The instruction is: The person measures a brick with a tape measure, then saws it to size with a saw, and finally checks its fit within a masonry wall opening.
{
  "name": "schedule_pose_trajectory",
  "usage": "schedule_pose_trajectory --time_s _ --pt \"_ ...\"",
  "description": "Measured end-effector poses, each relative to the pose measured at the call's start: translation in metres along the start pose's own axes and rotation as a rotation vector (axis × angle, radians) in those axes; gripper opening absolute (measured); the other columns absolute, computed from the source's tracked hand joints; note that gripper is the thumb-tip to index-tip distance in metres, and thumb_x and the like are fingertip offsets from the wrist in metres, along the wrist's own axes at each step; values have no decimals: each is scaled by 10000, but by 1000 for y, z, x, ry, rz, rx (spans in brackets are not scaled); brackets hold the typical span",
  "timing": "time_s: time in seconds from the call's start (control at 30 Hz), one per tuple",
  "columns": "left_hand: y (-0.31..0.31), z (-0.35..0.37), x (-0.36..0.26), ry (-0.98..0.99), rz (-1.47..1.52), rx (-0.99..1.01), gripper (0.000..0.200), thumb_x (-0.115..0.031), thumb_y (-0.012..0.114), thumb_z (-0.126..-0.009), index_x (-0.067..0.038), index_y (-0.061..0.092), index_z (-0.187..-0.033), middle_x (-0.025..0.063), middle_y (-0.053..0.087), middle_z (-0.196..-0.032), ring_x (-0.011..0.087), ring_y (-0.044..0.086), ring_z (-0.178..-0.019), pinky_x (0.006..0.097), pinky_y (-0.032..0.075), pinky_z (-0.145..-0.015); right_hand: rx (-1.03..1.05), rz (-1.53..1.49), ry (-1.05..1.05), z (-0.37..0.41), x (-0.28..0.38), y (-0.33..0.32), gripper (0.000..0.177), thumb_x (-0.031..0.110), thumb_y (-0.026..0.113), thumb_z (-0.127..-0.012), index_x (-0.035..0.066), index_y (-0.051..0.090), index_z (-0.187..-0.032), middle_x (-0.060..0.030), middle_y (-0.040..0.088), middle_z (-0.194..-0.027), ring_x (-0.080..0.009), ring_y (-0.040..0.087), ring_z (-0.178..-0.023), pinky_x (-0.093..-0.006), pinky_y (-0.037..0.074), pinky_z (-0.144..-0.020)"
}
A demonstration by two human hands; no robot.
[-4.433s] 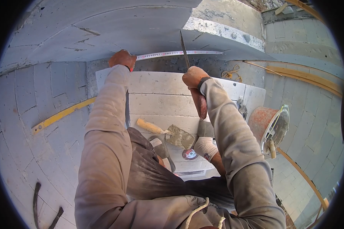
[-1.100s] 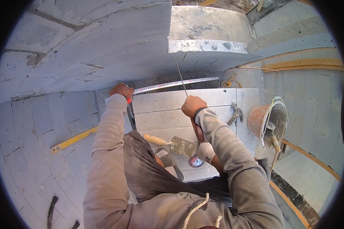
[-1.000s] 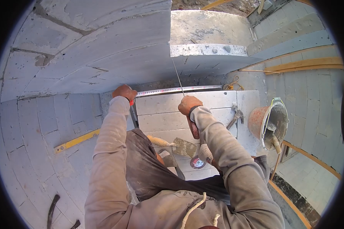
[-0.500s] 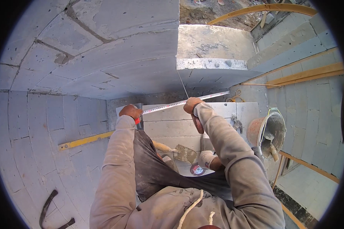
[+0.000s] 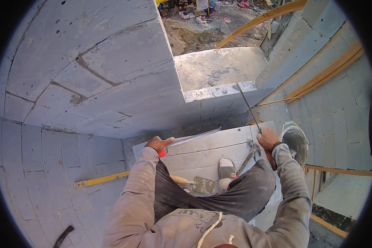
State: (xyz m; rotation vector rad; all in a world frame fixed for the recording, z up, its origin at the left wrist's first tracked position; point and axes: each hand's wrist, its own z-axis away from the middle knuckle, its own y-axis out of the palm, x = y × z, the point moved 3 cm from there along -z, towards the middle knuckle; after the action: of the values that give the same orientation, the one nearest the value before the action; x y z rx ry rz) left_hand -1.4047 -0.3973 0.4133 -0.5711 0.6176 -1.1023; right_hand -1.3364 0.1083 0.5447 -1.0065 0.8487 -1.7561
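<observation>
My left hand [image 5: 160, 143] is closed around a red tape measure [image 5: 163, 153] at the left end of the pale block platform. From it the tape blade [image 5: 196, 137], blurred, runs to the right above the blocks [image 5: 202, 155]. My right hand [image 5: 268, 138] grips a long thin-bladed tool [image 5: 247, 100], seen edge-on, its brown handle below the fist and its tip up by the window ledge. Close to that hand, a hammer [image 5: 251, 152] lies on the blocks. A trowel [image 5: 204, 185] with a wooden handle lies between my legs.
A bucket [image 5: 295, 144] stands right of my right hand. At left a yellow spirit level [image 5: 101, 180] lies against the block surface. The block wall [image 5: 124, 82] rises ahead, with a window ledge [image 5: 219, 68] and wooden beams [image 5: 330, 74] at right.
My right hand has moved right with the long-bladed tool, away from the tape blade. The blade now reaches less far out. My view has shifted, showing more ground beyond the ledge.
</observation>
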Motion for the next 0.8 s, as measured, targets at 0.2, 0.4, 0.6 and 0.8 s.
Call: schedule_pose_trajectory --time_s 0.2,0.4,0.6,0.8 --pt "-15 35 -33 2 -76 -209 758 -740 621 -699 -43 712 -983 210 693 -1014 348 660 -997 421 497 -870 -132 -54 45 61 -57 50 292 210 528 -825 -30 564 -987 -305 634 -951 -466 605 -957 -522 475 -854" --pt "19 29 -22 55 -164 1 572 -554 707 -683 -65 738 -977 180 700 -1035 331 671 -978 411 523 -865 8 -33 289 22 -141 163 406 352 630 -809 48 560 -1069 -270 653 -957 -442 638 -899 -553 490 -754" --pt "48 24 -34 173 -232 196 576 -553 695 -643 -37 744 -894 200 709 -930 334 688 -844 409 527 -765 -118 -198 233 -4 -123 170 434 365 641 -802 35 575 -1077 -260 659 -958 -432 643 -900 -539 492 -775" --pt "82 21 -37 424 -139 249 598 -628 645 -671 -50 732 -795 179 701 -805 338 664 -734 445 493 -676 -242 -339 196 -26 -101 148 463 379 651 -796 22 589 -1085 -251 664 -958 -421 647 -901 -525 494 -796"
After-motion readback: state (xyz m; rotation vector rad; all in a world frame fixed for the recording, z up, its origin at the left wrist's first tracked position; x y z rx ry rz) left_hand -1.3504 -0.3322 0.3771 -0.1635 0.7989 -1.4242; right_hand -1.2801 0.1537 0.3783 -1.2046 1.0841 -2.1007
